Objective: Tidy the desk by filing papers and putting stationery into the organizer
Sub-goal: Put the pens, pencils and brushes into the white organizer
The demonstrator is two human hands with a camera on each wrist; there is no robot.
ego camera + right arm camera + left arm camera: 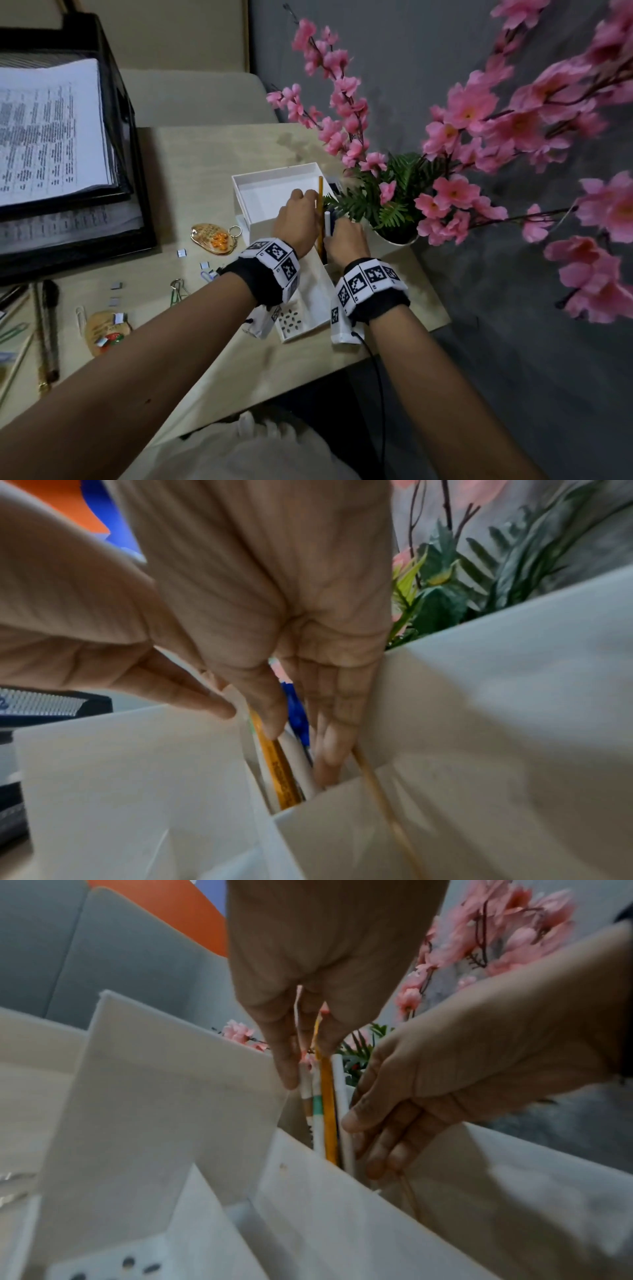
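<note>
The white organizer (263, 192) stands at the middle of the desk, with a tall slot on its right side. A yellow pencil (320, 212), a white pen (328, 222) and a white-and-green pen (316, 1118) stand upright in that slot. My left hand (308, 197) reaches down from above and pinches the yellow pencil (329, 1110) near its top, its thumb against the white-and-green pen. My right hand (334, 228) reaches into the slot from the right. Its thumb (270, 723) and straight fingers (332, 745) pinch the white pen (301, 767). The pens' lower ends are hidden by the organizer's wall.
A black paper tray (137, 205) with printed sheets stands at the back left. Keychains (214, 240), paper clips (178, 291), small staple strips and pens (51, 325) lie on the desk's left part. A pot of pink blossoms (397, 236) crowds the organizer's right side.
</note>
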